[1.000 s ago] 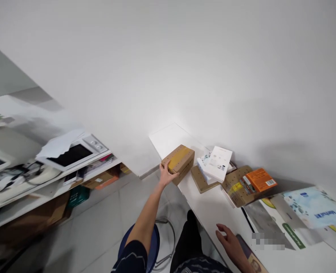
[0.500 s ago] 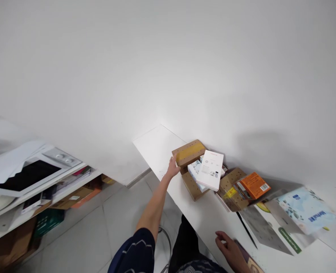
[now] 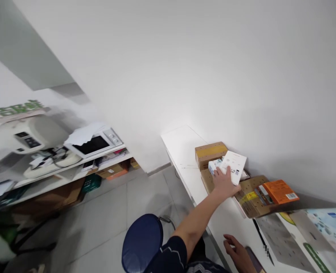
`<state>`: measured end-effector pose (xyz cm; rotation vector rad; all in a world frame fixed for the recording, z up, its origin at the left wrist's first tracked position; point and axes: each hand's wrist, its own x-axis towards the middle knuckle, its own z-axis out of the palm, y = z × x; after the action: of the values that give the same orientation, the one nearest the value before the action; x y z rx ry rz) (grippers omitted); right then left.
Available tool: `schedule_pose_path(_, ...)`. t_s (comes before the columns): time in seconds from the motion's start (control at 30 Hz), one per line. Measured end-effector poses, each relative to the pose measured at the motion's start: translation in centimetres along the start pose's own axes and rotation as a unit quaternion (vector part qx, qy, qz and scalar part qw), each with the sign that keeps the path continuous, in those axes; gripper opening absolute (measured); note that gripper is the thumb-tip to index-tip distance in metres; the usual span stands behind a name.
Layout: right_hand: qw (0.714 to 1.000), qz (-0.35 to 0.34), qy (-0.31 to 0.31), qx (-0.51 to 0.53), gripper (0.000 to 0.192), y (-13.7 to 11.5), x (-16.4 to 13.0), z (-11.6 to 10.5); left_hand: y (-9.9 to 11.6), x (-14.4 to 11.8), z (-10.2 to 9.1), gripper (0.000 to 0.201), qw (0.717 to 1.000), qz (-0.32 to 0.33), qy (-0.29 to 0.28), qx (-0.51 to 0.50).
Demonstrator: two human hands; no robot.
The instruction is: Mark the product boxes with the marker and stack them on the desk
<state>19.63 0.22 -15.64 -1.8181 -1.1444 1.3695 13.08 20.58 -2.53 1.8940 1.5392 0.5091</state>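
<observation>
My left hand [image 3: 224, 182] reaches across the table onto a white box [image 3: 236, 161], fingers spread over its near end and thumb by its lower right edge. Under and beside it lie a smaller white box with a blue leaf pattern [image 3: 214, 165] and a brown cardboard box [image 3: 206, 180], partly covered by my hand and arm. Behind them stands a brown carton with yellow tape [image 3: 211, 151]. Close to the table's front edge, my right hand [image 3: 236, 252] is loosely curled with nothing visible in it, beside a dark flat object [image 3: 253, 258] that is partly hidden.
To the right are a brown carton [image 3: 254, 195], an orange box [image 3: 280, 191], a black pen-like stick [image 3: 263, 240] and flattened printed packaging [image 3: 327, 231]. A blue stool [image 3: 142, 242] stands by the table [image 3: 179, 142]. Shelves at left hold a microwave [image 3: 95, 142] and a cream-coloured appliance [image 3: 33, 132].
My left hand has moved from the left end of the taped carton onto the white box. The view has swung left, bringing the stool and more shelving into sight. My right hand stays loosely curled.
</observation>
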Motion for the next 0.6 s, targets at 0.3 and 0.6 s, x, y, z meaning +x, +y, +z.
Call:
schedule_pose_path(0.3, 0.987, 0.042, -0.042, 0.146, 0.054, -0.4, -0.3, 0.2, -6.4, -11.8, -7.9, 0.091, 0.973, 0.020, 0.061, -0.224)
schedule_pose_path(0.6, 0.920, 0.137, -0.125, 0.345, 0.072, -5.4, -0.6, -3.0, -14.6, -28.3, -5.2, 0.106, 0.992, 0.119, -0.013, 0.039)
